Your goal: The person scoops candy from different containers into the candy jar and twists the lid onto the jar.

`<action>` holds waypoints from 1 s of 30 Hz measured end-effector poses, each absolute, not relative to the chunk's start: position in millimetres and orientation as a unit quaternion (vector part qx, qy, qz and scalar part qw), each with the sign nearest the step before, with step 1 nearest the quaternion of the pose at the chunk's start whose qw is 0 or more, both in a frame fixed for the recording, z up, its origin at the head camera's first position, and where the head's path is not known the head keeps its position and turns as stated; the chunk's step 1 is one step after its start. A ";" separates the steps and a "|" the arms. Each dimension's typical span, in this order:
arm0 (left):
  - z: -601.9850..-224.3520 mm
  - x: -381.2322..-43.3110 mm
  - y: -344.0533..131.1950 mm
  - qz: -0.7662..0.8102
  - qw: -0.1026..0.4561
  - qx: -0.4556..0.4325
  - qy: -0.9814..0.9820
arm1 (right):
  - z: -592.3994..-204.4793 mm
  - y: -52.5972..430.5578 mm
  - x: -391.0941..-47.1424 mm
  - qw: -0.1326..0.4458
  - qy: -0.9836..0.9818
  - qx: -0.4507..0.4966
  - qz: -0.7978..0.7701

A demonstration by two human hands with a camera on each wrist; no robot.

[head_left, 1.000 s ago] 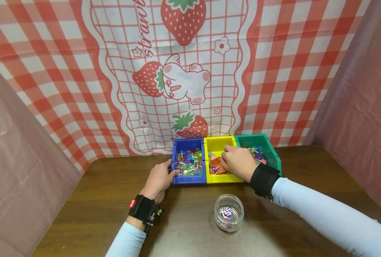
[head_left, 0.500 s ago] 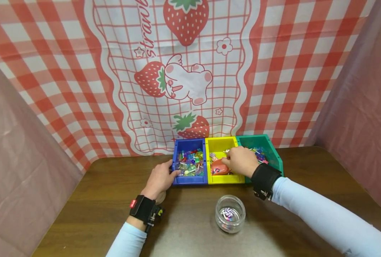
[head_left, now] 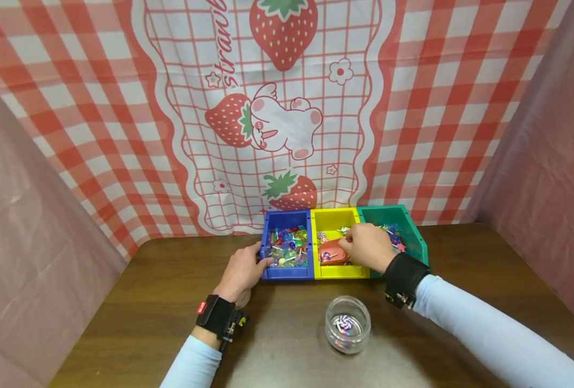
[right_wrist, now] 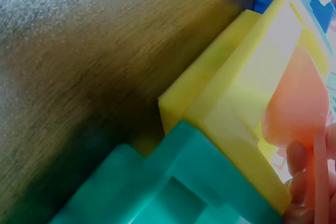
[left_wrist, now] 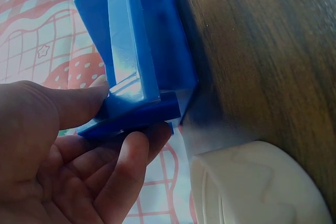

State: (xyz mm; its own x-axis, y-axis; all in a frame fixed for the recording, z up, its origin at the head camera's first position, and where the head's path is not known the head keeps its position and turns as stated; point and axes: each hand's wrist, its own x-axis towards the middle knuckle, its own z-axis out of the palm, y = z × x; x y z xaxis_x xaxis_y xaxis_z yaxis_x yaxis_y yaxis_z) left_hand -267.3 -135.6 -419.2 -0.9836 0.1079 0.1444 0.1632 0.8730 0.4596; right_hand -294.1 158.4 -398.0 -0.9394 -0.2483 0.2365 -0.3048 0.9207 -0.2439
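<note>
My right hand (head_left: 368, 247) holds an orange scoop (head_left: 333, 253) by its handle, inside the yellow bin (head_left: 341, 272). A small swirl lollipop charm (head_left: 328, 256) lies in the scoop's bowl. More little charms lie around it, partly hidden by the hand. My left hand (head_left: 242, 268) grips the left wall of the blue bin (head_left: 287, 273); in the left wrist view the thumb is on its rim and the fingers lie under its outer edge. A clear glass jar (head_left: 348, 345) stands in front, with a purple-and-white swirl charm (head_left: 345, 322) and other small bits inside.
A green bin (head_left: 415, 245) with colourful charms adjoins the yellow one on the right. The blue bin holds several translucent candy-like pieces (head_left: 289, 248). A round cream object (left_wrist: 262, 187), perhaps a lid, lies beneath the left wrist. A checked strawberry cloth (head_left: 287, 129) hangs behind the table (head_left: 161, 302).
The scoop's bowl has levelled and now shows a swirl charm in it. My right hand has shifted only slightly; the left hand stays on the blue bin.
</note>
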 end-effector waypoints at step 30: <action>-420.0 -267.2 -135.1 -0.238 0.070 -0.080 -0.965 | -403.2 157.8 -291.8 0.139 -0.965 0.185 0.124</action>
State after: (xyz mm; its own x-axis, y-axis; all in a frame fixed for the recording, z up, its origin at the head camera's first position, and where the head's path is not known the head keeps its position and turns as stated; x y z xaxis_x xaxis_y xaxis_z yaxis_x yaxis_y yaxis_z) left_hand -267.2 -135.1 -420.0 -0.9772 0.1217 0.1740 0.1886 0.8738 0.4483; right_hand -291.8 157.8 -403.2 -0.8927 -0.3231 0.3142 -0.3920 0.9006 -0.1876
